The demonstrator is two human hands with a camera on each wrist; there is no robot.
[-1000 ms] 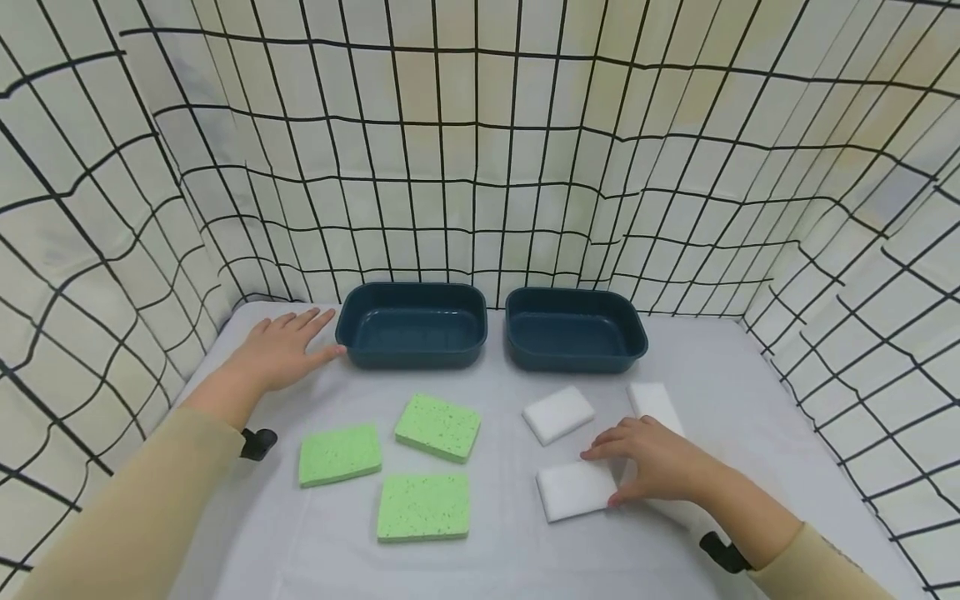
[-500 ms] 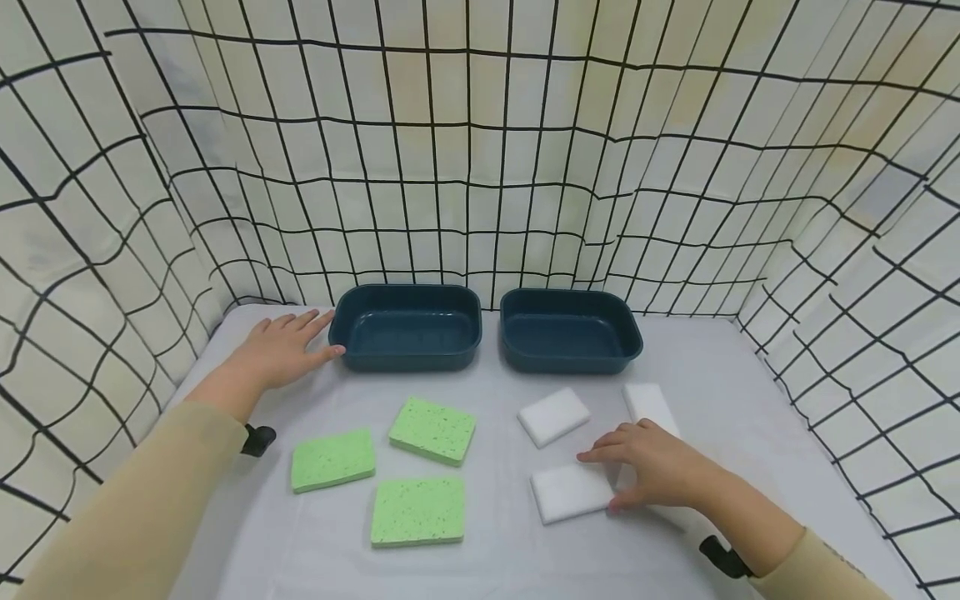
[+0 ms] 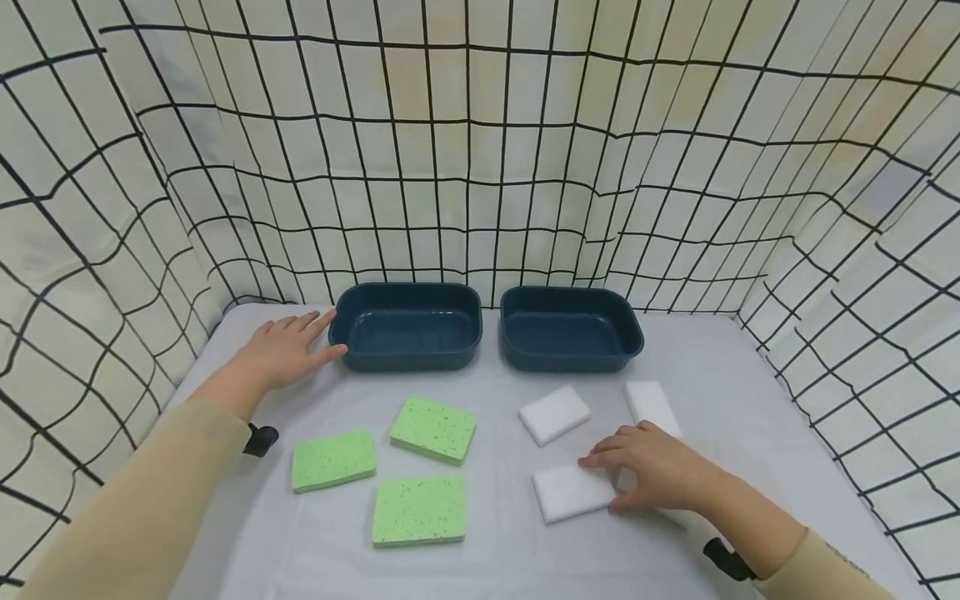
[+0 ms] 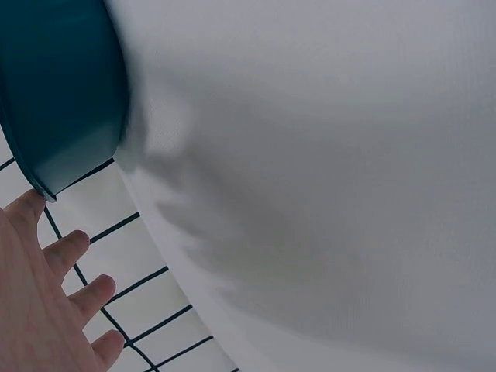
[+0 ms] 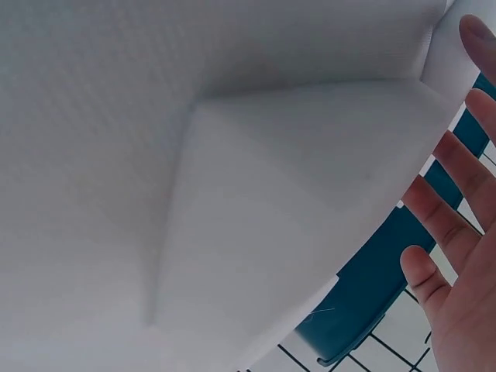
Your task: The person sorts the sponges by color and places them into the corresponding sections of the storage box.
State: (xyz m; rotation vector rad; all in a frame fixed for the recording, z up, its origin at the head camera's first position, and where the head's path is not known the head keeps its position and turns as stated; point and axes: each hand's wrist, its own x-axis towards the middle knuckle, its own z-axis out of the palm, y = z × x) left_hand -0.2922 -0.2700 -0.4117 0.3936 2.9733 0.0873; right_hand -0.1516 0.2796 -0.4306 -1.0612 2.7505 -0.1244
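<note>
My left hand [image 3: 285,350] is spread at the left end of the left dark blue bin [image 3: 405,362], its index fingertip and thumb right at the rim. The left wrist view shows that bin [image 4: 66,116] with a fingertip at its lip. My right hand [image 3: 652,462] reaches over the white sponges, with the index fingertip and thumb at the right part of the front white sponge [image 3: 566,493]. Its fingers are extended and apart in the right wrist view, beside a large white sponge [image 5: 294,209]. Another white sponge [image 3: 673,517] lies partly hidden under this hand.
Three green speckled sponges [image 3: 418,512] lie on the left of the white-covered table [image 3: 315,550]. Two more white sponges [image 3: 555,414] lie behind the right hand's area. A second dark blue bin [image 3: 572,360] stands at the back right. Black wire mesh [image 3: 468,179] encloses the back and sides.
The head view has shifted slightly, moving the bins and sponges a little left in it. Both hands keep nearly the same positions, and the sponges stay where they lie.
</note>
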